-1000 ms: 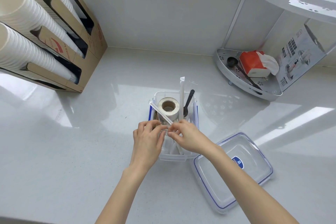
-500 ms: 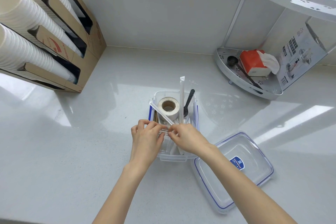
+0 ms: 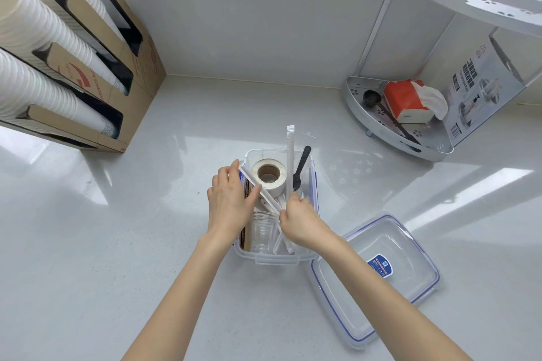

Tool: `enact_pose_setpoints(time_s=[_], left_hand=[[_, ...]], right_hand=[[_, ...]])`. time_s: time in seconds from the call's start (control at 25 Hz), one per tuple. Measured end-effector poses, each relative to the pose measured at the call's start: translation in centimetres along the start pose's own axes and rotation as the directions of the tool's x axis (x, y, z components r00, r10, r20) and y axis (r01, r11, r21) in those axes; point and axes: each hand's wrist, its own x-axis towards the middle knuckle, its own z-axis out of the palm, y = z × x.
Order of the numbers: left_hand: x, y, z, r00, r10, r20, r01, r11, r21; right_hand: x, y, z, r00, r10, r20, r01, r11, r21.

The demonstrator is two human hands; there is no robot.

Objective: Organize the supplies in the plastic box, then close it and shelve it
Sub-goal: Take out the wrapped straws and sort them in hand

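A clear plastic box (image 3: 277,259) stands open on the white counter. Inside it are a roll of white tape (image 3: 268,176), an upright wrapped straw (image 3: 289,161), a black spoon (image 3: 300,168), a clear cup (image 3: 261,231) and brown card pieces (image 3: 243,239) along the left wall. A second wrapped straw (image 3: 264,196) lies slantwise over the contents. My left hand (image 3: 228,202) grips its far part with the thumb over it. My right hand (image 3: 299,220) pinches its near end. The box's lid (image 3: 375,278), blue-edged, lies upside up on the counter to the right.
A cardboard dispenser (image 3: 137,73) with stacks of white paper cups fills the left. A white corner rack (image 3: 396,138) at the right holds a red tissue pack (image 3: 407,99), a black scoop (image 3: 372,97) and a printed carton (image 3: 475,91). The wall rises behind.
My left hand has slid away from me along the slanted straw to the box's left rim, uncovering the clear cup. My right hand stays at the straw's near end.
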Motion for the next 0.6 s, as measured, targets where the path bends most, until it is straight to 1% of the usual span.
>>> enact_pose_setpoints(time_s=[0.08, 0.2, 0.36, 0.44, 0.6], left_hand=[[0.4, 0.1, 0.2, 0.999, -0.048, 0.022, 0.049, 0.999, -0.021], [0.6, 0.0, 0.6, 0.997, -0.058, 0.043, 0.060, 0.997, -0.049], [0.7, 0.0, 0.8, 0.998, -0.057, 0.024, 0.058, 0.996, -0.074], [0.8, 0.0, 0.8, 0.998, -0.063, 0.006, 0.064, 0.994, -0.088], [1.2, 0.0, 1.1, 0.997, -0.080, -0.020, 0.076, 0.988, -0.133]], right_hand=[[0.2, -0.3, 0.6, 0.999, 0.047, 0.020, -0.046, 0.998, -0.038], [0.7, -0.8, 1.3, 0.993, 0.110, 0.032, -0.105, 0.983, -0.149], [1.8, -0.7, 2.4, 0.992, 0.122, -0.036, -0.127, 0.956, -0.265], [2.2, -0.7, 2.7, 0.991, 0.117, -0.057, -0.128, 0.954, -0.272], [2.8, -0.8, 2.6, 0.992, 0.122, -0.036, -0.127, 0.963, -0.239]])
